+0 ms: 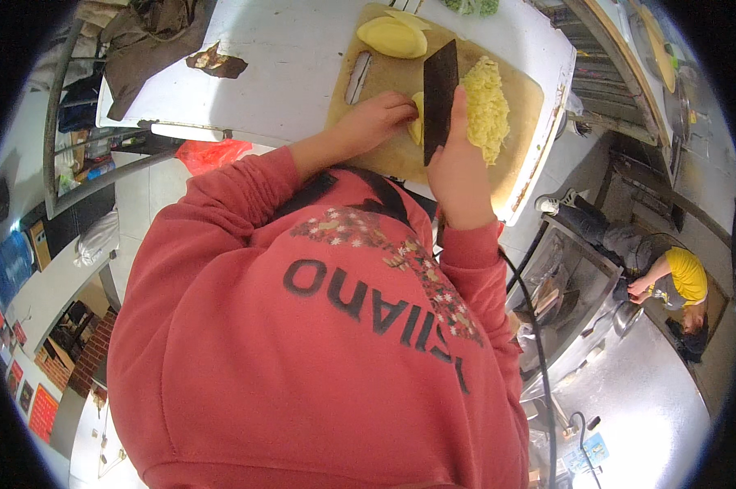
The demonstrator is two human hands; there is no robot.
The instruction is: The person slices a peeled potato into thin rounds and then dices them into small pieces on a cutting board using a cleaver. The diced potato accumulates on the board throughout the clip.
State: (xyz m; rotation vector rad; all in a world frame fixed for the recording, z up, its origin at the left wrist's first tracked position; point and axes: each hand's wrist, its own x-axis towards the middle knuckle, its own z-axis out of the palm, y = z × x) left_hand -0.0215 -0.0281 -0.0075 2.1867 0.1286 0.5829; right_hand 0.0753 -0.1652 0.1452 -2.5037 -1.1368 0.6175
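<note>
My right hand [464, 174] grips a dark-bladed cleaver [440, 101], its thumb or finger lying along the blade. Left of the blade, my left hand [381, 119] presses curled fingertips onto pale yellow slices, probably potato [416, 125]; the blade partly hides them. A heap of finely cut yellow shreds [487, 107] lies right of the cleaver. At the far end of the cutting board [374, 153] rest larger peeled slices [393, 36]. The board has a slot-shaped handle hole near my left hand.
The board lies on a white worktop [270, 73] with a rust-edged damaged patch [217, 61]. Brown cloth [150, 46] covers its left corner. A bag of green pieces [473, 6] stands at the far edge. A red plastic bag [212, 156] hangs below. A person [667, 275] sits to the right.
</note>
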